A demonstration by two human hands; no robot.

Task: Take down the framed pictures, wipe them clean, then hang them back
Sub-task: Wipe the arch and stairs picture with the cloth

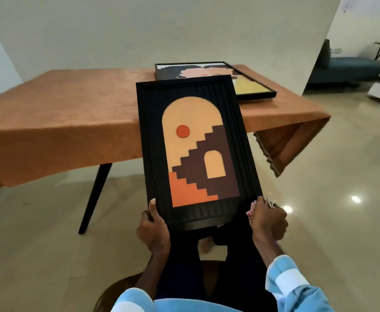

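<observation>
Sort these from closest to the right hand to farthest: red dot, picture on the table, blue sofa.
1. Red dot, on the held picture above the right hand.
2. Picture on the table, lying flat beyond it.
3. Blue sofa, far back on the right.

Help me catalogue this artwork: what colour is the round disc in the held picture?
The disc in the framed picture is red-orange; head view shows it.

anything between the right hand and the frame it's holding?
Head view: a bunched cloth is pinched between the right hand and the lower right corner of the framed arch picture.
</observation>
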